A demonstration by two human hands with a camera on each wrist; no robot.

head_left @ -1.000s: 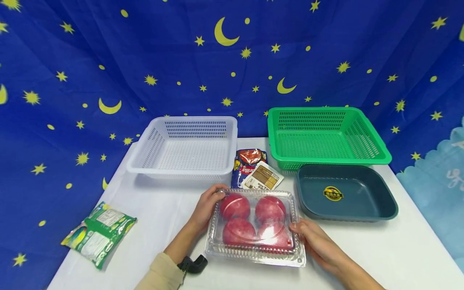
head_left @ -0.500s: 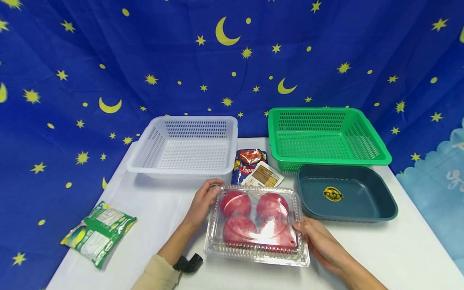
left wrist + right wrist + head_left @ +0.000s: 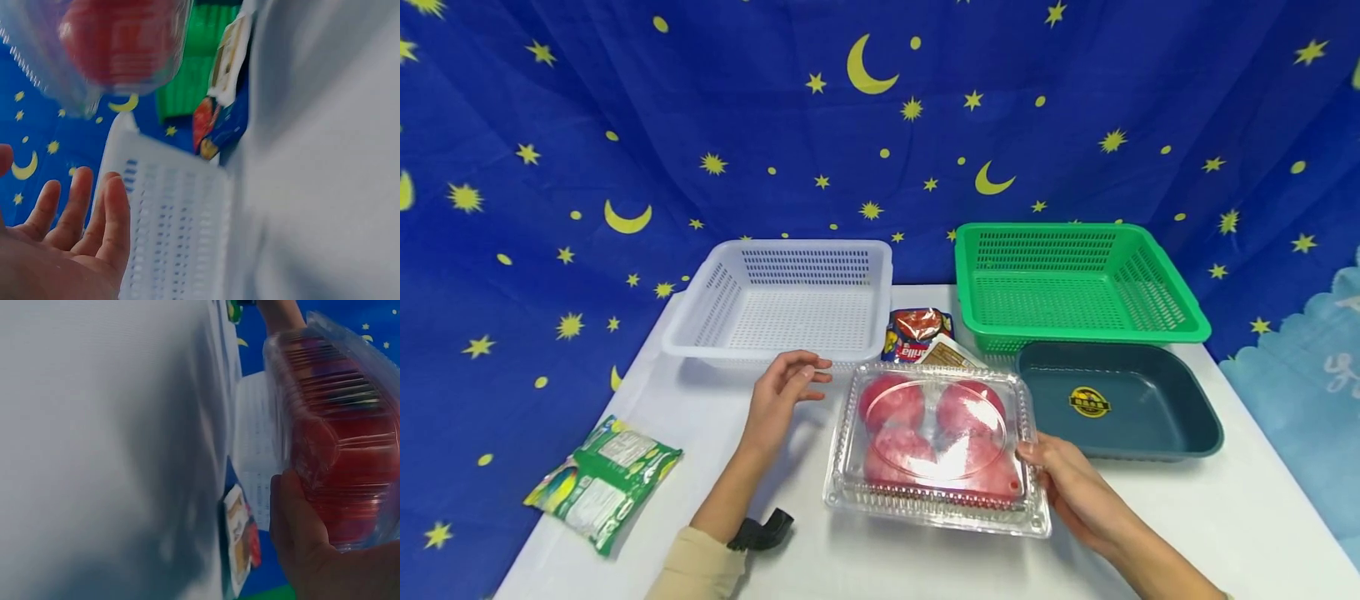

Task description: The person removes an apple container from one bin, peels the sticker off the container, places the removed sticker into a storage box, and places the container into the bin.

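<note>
A clear plastic clamshell box (image 3: 936,442) with several round red fruits (image 3: 891,402) inside is held by its right edge in my right hand (image 3: 1075,483). The thumb lies on top and the fingers reach underneath, as the right wrist view (image 3: 312,531) shows. In that view the box hangs clear above the table. My left hand (image 3: 782,387) is off the box, to its left, with fingers loosely bent and nothing in them. The left wrist view shows the same hand's fingers (image 3: 115,219) apart from the box.
A white basket (image 3: 790,354) stands at the back left, a green basket (image 3: 1082,335) at the back right. In front of the green one sits a dark teal tray (image 3: 1120,417). Between them lie a blue packet (image 3: 917,325) and a white packet (image 3: 951,354). A green bag (image 3: 606,483) lies far left.
My left hand has let go of the box and drawn away to the left. My right hand has lifted the box and shifted it slightly up and right.
</note>
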